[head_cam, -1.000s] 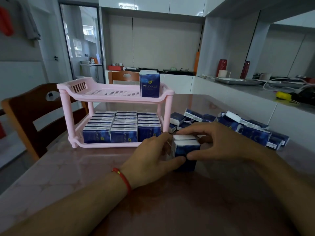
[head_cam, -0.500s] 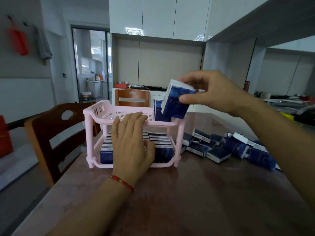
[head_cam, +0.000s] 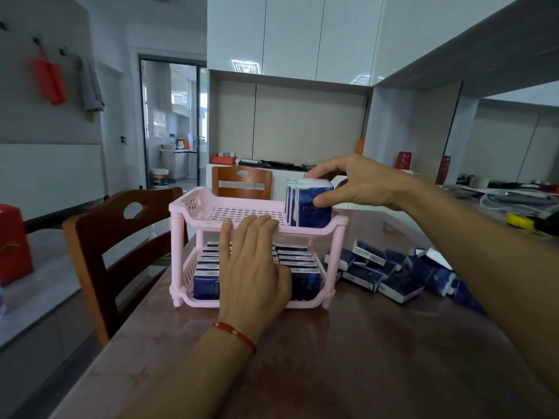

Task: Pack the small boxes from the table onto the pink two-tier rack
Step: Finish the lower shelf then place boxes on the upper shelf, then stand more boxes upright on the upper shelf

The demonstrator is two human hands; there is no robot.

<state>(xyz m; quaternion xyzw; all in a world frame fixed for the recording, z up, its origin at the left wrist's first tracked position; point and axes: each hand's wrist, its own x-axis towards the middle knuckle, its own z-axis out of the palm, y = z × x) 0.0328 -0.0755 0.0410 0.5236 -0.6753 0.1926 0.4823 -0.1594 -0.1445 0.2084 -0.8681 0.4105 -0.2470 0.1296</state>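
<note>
The pink two-tier rack (head_cam: 193, 211) stands on the brown table. Its lower tier is packed with rows of small blue boxes (head_cam: 298, 261). At the right end of the upper tier stand upright blue boxes (head_cam: 311, 211), and my right hand (head_cam: 354, 182) grips them from above, thumb on the front face and fingers over the top. My left hand (head_cam: 252, 267) lies flat against the rack's front, straight fingers touching the upper tier's front rim. A heap of loose blue boxes (head_cam: 393, 273) lies on the table right of the rack.
A wooden chair (head_cam: 121, 246) stands at the table's left side and another chair (head_cam: 242, 181) behind the rack. A red box (head_cam: 12, 243) sits at far left. A counter with cables and a yellow item (head_cam: 518, 220) runs along the right.
My right hand has carried the boxes from mid-air down onto the upper tier's right end. My left hand has stayed on the rack's front. The camera view has tilted up.
</note>
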